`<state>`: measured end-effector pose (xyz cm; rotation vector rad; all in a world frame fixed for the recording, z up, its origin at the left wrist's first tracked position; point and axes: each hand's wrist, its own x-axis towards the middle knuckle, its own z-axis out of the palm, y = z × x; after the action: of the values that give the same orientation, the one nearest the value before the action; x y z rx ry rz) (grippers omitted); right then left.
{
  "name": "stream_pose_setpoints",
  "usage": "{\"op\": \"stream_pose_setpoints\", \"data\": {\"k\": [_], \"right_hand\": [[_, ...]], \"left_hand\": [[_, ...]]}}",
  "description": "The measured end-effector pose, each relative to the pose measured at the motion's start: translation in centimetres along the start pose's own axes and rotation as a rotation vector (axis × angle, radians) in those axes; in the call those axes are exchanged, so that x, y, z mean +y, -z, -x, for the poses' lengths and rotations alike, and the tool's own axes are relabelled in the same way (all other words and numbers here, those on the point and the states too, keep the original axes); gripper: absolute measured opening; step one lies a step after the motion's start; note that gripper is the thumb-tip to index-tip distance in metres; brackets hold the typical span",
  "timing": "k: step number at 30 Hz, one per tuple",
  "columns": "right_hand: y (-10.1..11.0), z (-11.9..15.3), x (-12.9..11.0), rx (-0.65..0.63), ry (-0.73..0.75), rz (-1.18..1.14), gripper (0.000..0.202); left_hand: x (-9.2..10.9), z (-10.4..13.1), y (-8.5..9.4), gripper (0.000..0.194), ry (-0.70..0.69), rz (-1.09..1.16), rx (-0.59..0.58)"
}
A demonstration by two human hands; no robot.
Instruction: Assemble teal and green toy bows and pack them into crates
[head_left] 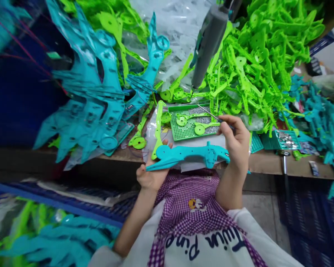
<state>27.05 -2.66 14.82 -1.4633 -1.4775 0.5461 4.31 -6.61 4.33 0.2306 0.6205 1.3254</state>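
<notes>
My left hand (153,177) supports a long turquoise plastic part (186,155) from below at its round end, fingers behind it. A slim lime-green plastic part (158,128) stands up against that same end; whether my fingers grip it too I cannot tell. In my right hand (235,139) a thin metal tool (207,112) is pinched, its tip pointing up and left over a green tray (180,136). Small silver pieces, apparently screws, and lime-green arm-shaped parts (199,129) lie in that tray. The turquoise part's far end reaches close to my right wrist.
A grey power screwdriver (210,44) hangs tip down above the tray. Lime-green parts (256,66) are heaped at the right, turquoise shells (100,92) stacked at the left. A small box of metal pieces (288,140) sits on the bench edge (263,163). Below left is a blue crate (100,217).
</notes>
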Motion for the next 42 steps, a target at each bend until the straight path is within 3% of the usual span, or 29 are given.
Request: {"op": "stream_pose_setpoints", "data": {"k": [2, 6, 8, 9, 11, 13, 17, 20, 24, 27, 32, 35, 38, 42], "right_hand": [[2.5, 1.0, 2.7, -0.057, -0.07, 0.062, 0.026], [9.8, 3.4, 9.7, -0.199, -0.197, 0.32, 0.031], [11.9, 3.2, 11.3, -0.216, -0.165, 0.446, 0.034], [12.0, 2.7, 11.3, -0.189, -0.123, 0.506, 0.035], [10.0, 1.4, 9.8, -0.106, -0.029, 0.54, 0.035], [5.6, 0.1, 7.3, -0.135, 0.017, 0.376, 0.037], [-4.9, -2.3, 3.2, -0.771, -0.126, -0.008, 0.039], [-8.7, -3.8, 2.8, -1.04, -0.15, -0.039, 0.037], [-8.2, -4.4, 3.2, -1.143, -0.029, 0.001, 0.038], [-7.4, -4.4, 3.0, -1.161, -0.032, 0.064, 0.042], [-7.5, -5.4, 2.5, -1.182, -0.035, 0.069, 0.042], [-7.8, -5.9, 2.0, -1.237, -0.079, -0.02, 0.042], [-8.1, -5.9, 1.7, -1.338, -0.242, -0.225, 0.041], [-8.5, -5.2, 2.2, -1.298, -0.48, -0.433, 0.049]], "left_hand": [[0.1, 0.0, 0.1, 0.09, -0.034, -0.033, 0.036], [-0.1, -0.5, 0.4, 0.072, -0.045, -0.103, 0.099], [-0.4, -0.9, 0.2, 0.068, -0.027, -0.124, 0.095], [-0.7, -1.0, -0.1, 0.068, -0.015, -0.132, 0.083], [-1.2, -1.1, -0.8, 0.073, 0.009, -0.153, 0.045], [-1.6, -0.9, -1.4, 0.079, 0.028, -0.183, 0.007], [-1.9, -0.3, -1.6, 0.089, -0.026, -0.253, -0.011], [-1.6, -0.1, -0.9, 0.095, -0.139, -0.332, 0.019], [-1.3, -0.8, 0.0, 0.094, -0.286, -0.451, 0.088], [-1.1, -1.4, 0.5, 0.095, -0.388, -0.49, 0.111], [1.0, -1.8, 0.8, 0.114, -0.205, -0.351, -0.018], [2.3, -2.9, -0.2, 0.09, -0.124, -0.287, -0.013], [2.5, -4.9, -2.1, 0.064, -0.082, -0.265, -0.041], [2.2, -6.4, -3.5, 0.05, -0.003, -0.236, -0.02]]}}
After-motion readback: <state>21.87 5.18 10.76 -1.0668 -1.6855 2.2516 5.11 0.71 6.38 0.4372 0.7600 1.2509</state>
